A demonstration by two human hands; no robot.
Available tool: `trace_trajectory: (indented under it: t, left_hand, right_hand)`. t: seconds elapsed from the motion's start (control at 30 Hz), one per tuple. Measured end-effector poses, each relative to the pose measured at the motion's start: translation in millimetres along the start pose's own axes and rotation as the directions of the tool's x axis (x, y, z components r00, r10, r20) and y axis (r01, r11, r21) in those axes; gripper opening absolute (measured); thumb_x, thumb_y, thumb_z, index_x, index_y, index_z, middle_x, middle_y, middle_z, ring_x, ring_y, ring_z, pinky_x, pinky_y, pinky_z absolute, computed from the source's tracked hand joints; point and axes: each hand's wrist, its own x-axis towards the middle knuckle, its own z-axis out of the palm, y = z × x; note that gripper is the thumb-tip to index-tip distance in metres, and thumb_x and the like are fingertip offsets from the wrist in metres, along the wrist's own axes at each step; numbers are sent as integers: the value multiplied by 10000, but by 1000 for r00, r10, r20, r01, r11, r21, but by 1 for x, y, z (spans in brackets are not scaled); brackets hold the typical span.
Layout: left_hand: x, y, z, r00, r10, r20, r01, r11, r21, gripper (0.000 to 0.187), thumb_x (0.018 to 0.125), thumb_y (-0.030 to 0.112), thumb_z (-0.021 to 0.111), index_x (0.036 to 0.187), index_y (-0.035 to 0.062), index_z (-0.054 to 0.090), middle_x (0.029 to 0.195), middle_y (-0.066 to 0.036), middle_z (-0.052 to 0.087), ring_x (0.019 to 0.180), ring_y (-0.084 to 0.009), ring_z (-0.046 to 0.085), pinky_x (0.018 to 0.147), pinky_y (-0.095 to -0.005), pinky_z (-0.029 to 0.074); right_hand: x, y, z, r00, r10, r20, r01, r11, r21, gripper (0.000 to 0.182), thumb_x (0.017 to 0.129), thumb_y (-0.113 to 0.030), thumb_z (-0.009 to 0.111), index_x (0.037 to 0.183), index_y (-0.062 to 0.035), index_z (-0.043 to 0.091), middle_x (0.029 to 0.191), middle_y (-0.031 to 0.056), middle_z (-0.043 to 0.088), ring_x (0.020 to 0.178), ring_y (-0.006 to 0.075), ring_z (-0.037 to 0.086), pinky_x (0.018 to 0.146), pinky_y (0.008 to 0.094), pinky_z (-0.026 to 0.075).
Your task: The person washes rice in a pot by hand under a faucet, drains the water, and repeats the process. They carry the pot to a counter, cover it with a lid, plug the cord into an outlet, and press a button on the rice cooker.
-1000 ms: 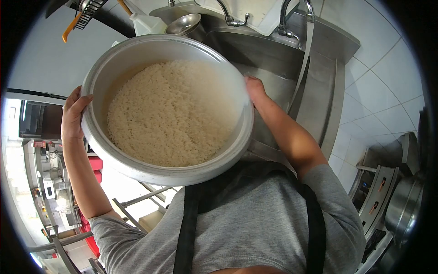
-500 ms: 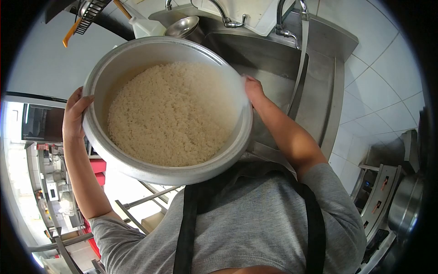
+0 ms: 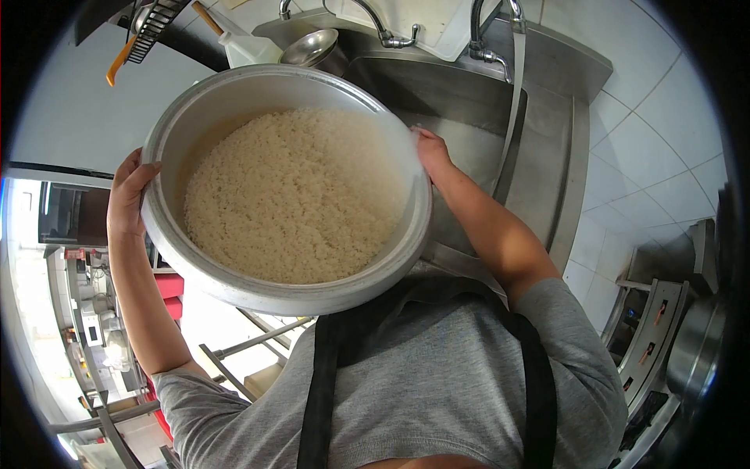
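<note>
steel sink [image 3: 469, 148], rice pot [image 3: 258, 297], fingers [image 3: 142, 176] at opposite sides

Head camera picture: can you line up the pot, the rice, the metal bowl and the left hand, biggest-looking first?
1. The pot
2. The rice
3. The metal bowl and the left hand: they look too alike to rank.

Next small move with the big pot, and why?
Probably ease the pot, fairly level, toward the sink: the left hand and right hand grip opposite sides, the sink lies just beside it, and the rice inside is loose and uncovered.
</note>
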Motion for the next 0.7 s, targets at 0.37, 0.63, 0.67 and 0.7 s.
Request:
trace_trajectory:
  t: [0.37, 0.63, 0.67, 0.7]
  left_hand:
    - [2, -1, -3, 1000, -4, 10, 4, 1000, 7, 437, 793, 105, 599, 1163, -92, 476, 968, -159, 614, 830, -184, 620, 774, -272, 496]
    - [3, 1, -1, 1000, -3, 6, 3, 1000, 1, 432, 795, 106, 600, 1159, -93, 477, 963, -150, 614, 818, -178, 620, 761, -269, 497]
    - [2, 2, 0, 1000, 0, 2, 0, 1000, 3, 430, 796, 106, 599, 1158, -93, 478, 963, -149, 614, 817, -178, 619, 761, -268, 497]
    - [2, 2, 1, 1000, 2, -2, -2, 1000, 4, 428, 796, 105, 598, 1157, -92, 478, 962, -149, 614, 817, -177, 619, 761, -268, 497]
  right_hand:
    - [-7, -6, 0, 999, 51, 10, -51, 998, 23, 253, 893, -195, 514, 1052, -75, 671, 981, 74, 684, 881, 165, 633, 786, 270, 478]
    - [-4, -2, 1, 999, 45, 7, -45, 998, 36, 242, 904, -184, 507, 1043, -82, 676, 981, 71, 685, 885, 164, 635, 793, 268, 478]
    - [-5, -4, 1, 999, 50, 10, -50, 998, 36, 239, 906, -182, 506, 1042, -85, 677, 986, 71, 685, 891, 165, 634, 798, 269, 478]
    - [-5, -3, 1, 999, 51, 5, -51, 998, 46, 237, 907, -180, 509, 1044, -83, 676, 990, 72, 684, 897, 164, 633, 802, 269, 477]
